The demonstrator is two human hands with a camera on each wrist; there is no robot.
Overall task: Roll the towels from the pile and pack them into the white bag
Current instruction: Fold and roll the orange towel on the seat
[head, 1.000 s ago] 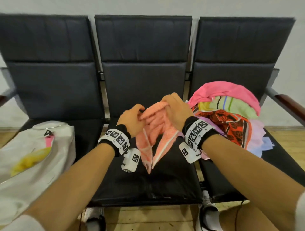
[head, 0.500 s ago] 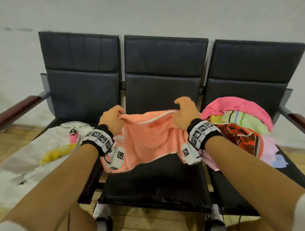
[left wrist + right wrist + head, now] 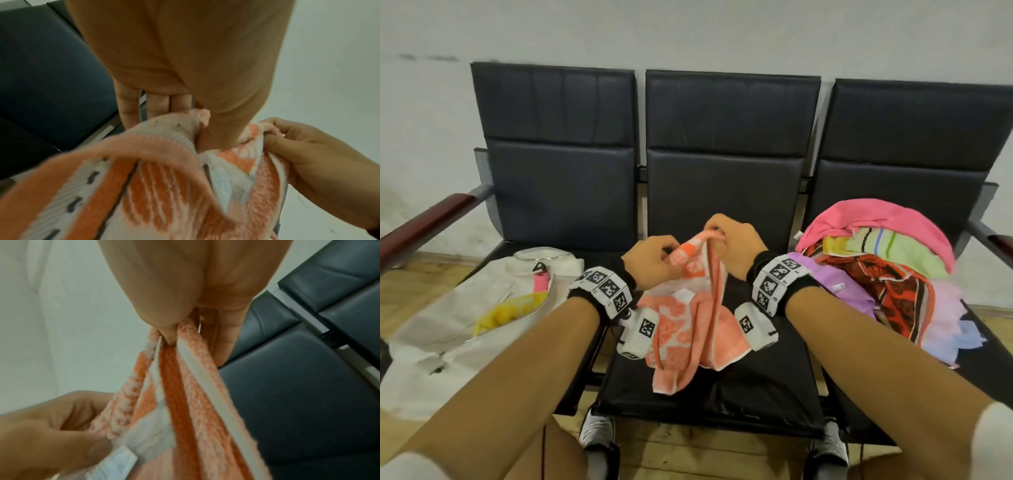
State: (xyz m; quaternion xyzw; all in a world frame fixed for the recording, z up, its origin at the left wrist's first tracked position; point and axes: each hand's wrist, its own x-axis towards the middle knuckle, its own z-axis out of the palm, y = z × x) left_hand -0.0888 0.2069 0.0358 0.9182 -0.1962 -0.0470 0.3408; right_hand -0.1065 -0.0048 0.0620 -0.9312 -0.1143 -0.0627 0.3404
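With both hands, left hand point(image 3: 650, 260) and right hand point(image 3: 732, 245), pinching the orange towel's point(image 3: 695, 329) top edge close together, its loose folds hanging to the bench point(image 3: 756, 387) could make a lopsided roll.

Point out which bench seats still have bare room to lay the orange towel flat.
The middle seat, between the white bag and towel pile, shows bare cushion around the hanging orange towel. The left seat holds the bag and the right one the pile.

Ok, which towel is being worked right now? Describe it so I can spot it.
Find the middle seat of the black bench. Both hands pinch the orange-and-white towel hanging above it. Unlike the pile on the right seat, it is the only towel held up.
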